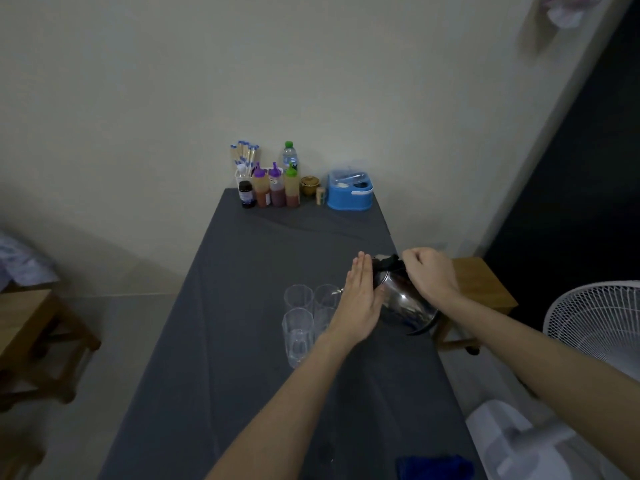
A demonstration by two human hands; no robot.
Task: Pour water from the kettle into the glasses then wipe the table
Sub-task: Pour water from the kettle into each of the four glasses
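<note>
A shiny steel kettle (pixel 403 299) with a black lid and handle is tilted left, its spout over the back right glass (pixel 325 297). My right hand (pixel 431 271) is closed around the handle at its top. My left hand (pixel 360 299) lies flat, fingers straight, against the kettle's left side. Several clear glasses stand in a cluster on the grey tablecloth (pixel 242 306): one at the back left (pixel 298 296), one at the front left (pixel 298 336), and one partly hidden behind my left hand. A blue cloth (pixel 434 467) lies at the table's near edge.
Sauce bottles (pixel 275 187), a water bottle (pixel 290 155), a chopstick holder (pixel 244 161), a small brown pot (pixel 309 185) and a blue container (pixel 349 192) stand at the far end by the wall. Wooden stools (pixel 481 289) flank the table. A white fan (pixel 599 320) is on the right.
</note>
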